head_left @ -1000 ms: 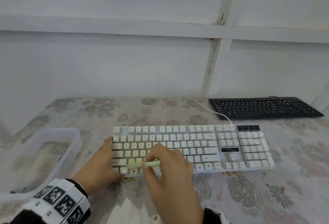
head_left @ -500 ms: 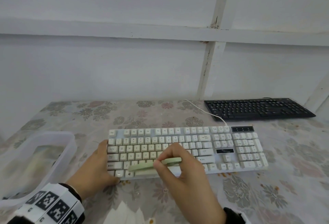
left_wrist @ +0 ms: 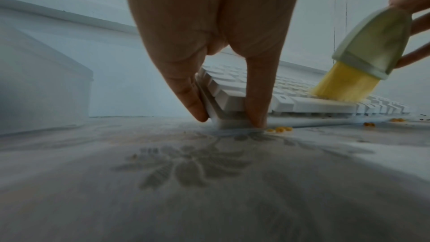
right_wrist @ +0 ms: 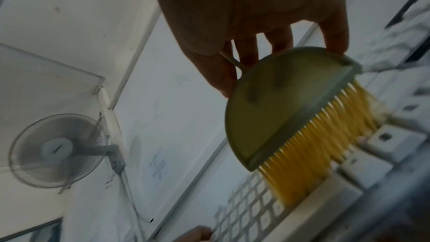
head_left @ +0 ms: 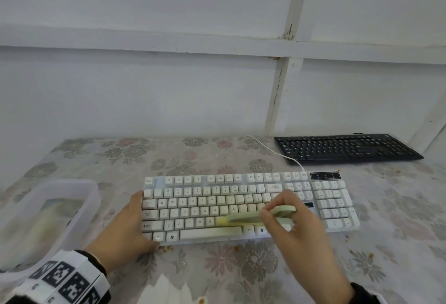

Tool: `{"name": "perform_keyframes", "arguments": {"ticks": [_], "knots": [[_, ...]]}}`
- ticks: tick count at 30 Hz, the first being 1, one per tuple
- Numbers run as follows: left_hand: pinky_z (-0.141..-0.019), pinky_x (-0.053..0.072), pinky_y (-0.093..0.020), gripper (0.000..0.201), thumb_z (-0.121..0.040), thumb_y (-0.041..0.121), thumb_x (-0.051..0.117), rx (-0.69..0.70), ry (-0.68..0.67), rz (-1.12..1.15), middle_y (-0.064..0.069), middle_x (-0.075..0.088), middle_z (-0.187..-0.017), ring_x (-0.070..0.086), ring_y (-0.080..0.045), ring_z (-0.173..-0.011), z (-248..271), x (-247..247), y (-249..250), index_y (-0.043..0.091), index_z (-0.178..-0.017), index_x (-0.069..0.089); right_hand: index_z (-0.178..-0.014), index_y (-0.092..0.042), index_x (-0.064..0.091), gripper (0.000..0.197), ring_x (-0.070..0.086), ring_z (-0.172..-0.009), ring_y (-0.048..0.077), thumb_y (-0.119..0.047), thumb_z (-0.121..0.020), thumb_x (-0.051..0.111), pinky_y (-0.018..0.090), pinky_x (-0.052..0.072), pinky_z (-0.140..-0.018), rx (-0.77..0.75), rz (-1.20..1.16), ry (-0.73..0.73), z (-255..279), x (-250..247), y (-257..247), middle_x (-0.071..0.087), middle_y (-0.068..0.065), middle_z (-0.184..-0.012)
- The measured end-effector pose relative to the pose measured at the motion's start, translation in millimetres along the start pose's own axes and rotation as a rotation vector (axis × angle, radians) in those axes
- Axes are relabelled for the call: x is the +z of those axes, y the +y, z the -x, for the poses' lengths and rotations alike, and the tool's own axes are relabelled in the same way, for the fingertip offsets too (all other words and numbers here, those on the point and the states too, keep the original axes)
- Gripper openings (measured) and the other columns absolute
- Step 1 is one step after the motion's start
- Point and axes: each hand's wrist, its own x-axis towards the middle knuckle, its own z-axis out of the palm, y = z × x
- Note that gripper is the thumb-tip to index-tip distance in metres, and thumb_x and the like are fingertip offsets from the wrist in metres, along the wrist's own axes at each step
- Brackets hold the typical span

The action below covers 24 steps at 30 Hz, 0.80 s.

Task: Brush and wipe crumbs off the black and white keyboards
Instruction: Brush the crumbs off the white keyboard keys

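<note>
The white keyboard (head_left: 193,192) lies in front of me on the flowered tablecloth. My left hand (head_left: 135,221) grips its front left corner, thumb on the left edge and fingers on the front edge (left_wrist: 228,117). My right hand (head_left: 268,214) pinches a pale green brush (head_left: 243,218) by its rounded handle. Its yellow bristles (left_wrist: 344,84) press on the lower key rows above the right end of the space bar (right_wrist: 325,144). The black keyboard (head_left: 347,148) sits at the back right, untouched. Orange crumbs (left_wrist: 279,129) lie on the cloth along the white keyboard's front edge.
A translucent plastic box (head_left: 79,197) stands at the left, close to my left wrist. White tissue (head_left: 166,291) lies at the near edge. The white cable (head_left: 272,151) runs back past the black keyboard. More crumbs (head_left: 369,254) dot the cloth at the right. A wall closes off the back.
My right hand has swept the brush rightward along the bottom key rows, from the left end to past the middle. My left hand has kept its hold on the corner.
</note>
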Motion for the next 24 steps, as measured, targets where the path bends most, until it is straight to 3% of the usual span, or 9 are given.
{"name": "perform_keyframes", "arguments": {"ticks": [3,8,10,13,16,18,20,22,24], "knots": [[-0.068,0.044,-0.011,0.091,-0.058,0.02,0.08,0.0,0.007,0.001,0.016,0.044,-0.113,0.052,-0.001,-0.097,0,1,0,0.023,-0.132,0.027,-0.083,-0.032,0.052,0.013,0.04,-0.048,0.003,-0.025,-0.089,0.061,0.013,0.029,-0.049,-0.005,0.031,0.025,-1,-9,1,0.061,-0.003,-0.078],[-0.066,0.043,-0.01,0.093,-0.06,0.019,0.08,0.007,0.012,-0.001,0.021,0.04,-0.108,0.05,0.001,-0.095,1,1,2,0.023,-0.135,0.025,-0.078,-0.021,0.059,0.011,0.051,-0.06,0.003,-0.018,-0.087,0.065,0.012,0.039,-0.053,-0.012,-0.095,-0.02,5,-6,-5,0.062,-0.008,-0.08],[-0.067,0.042,-0.01,0.092,-0.06,0.019,0.08,0.009,0.016,0.006,0.019,0.042,-0.111,0.05,-0.001,-0.097,1,1,0,0.023,-0.134,0.026,-0.078,-0.017,0.058,0.011,0.05,-0.053,0.002,-0.016,-0.088,0.064,0.01,0.037,-0.049,0.013,-0.07,0.01,4,-11,2,0.063,-0.007,-0.077],[-0.07,0.042,-0.011,0.091,-0.059,0.02,0.081,0.023,0.026,0.013,0.016,0.044,-0.115,0.051,-0.003,-0.101,-1,2,-2,0.024,-0.133,0.028,-0.077,-0.025,0.054,0.015,0.044,-0.043,0.006,-0.021,-0.088,0.062,0.013,0.032,-0.045,0.016,0.036,0.051,1,-24,14,0.063,-0.002,-0.075],[-0.071,0.042,-0.012,0.09,-0.059,0.019,0.08,0.02,0.025,0.012,0.014,0.044,-0.115,0.051,-0.004,-0.102,-1,3,-3,0.024,-0.132,0.027,-0.082,-0.031,0.053,0.011,0.047,-0.049,0.008,-0.025,-0.087,0.062,0.014,0.033,-0.047,-0.006,0.06,0.054,-1,-31,13,0.064,-0.003,-0.081],[-0.072,0.044,-0.014,0.09,-0.058,0.02,0.079,0.033,0.027,0.018,0.016,0.045,-0.116,0.052,-0.003,-0.101,-1,3,-4,0.025,-0.131,0.028,-0.076,-0.032,0.057,0.016,0.048,-0.053,0.018,-0.022,-0.086,0.065,0.015,0.037,-0.05,-0.032,-0.05,0.03,0,-30,6,0.063,-0.002,-0.077],[-0.072,0.045,-0.014,0.089,-0.058,0.02,0.079,0.04,0.029,0.026,0.02,0.043,-0.113,0.052,-0.003,-0.1,-1,3,-5,0.026,-0.13,0.027,-0.072,-0.032,0.058,0.019,0.055,-0.067,0.025,-0.021,-0.085,0.066,0.019,0.044,-0.059,-0.04,-0.111,-0.025,1,-26,1,0.064,-0.004,-0.077],[-0.076,0.047,-0.017,0.089,-0.058,0.02,0.08,0.041,0.028,0.042,0.021,0.044,-0.112,0.053,-0.003,-0.1,-1,3,-6,0.027,-0.129,0.027,-0.074,-0.029,0.059,0.016,0.056,-0.069,0.017,-0.02,-0.086,0.065,0.017,0.044,-0.061,-0.041,-0.073,-0.053,2,-23,4,0.065,-0.009,-0.081],[-0.081,0.05,-0.022,0.089,-0.056,0.021,0.08,0.045,0.025,0.051,0.019,0.046,-0.114,0.055,-0.004,-0.102,-3,3,-8,0.029,-0.127,0.028,-0.072,-0.029,0.057,0.019,0.051,-0.059,0.014,-0.019,-0.087,0.064,0.015,0.038,-0.052,-0.022,-0.04,-0.029,1,-26,13,0.064,-0.006,-0.08]]}}
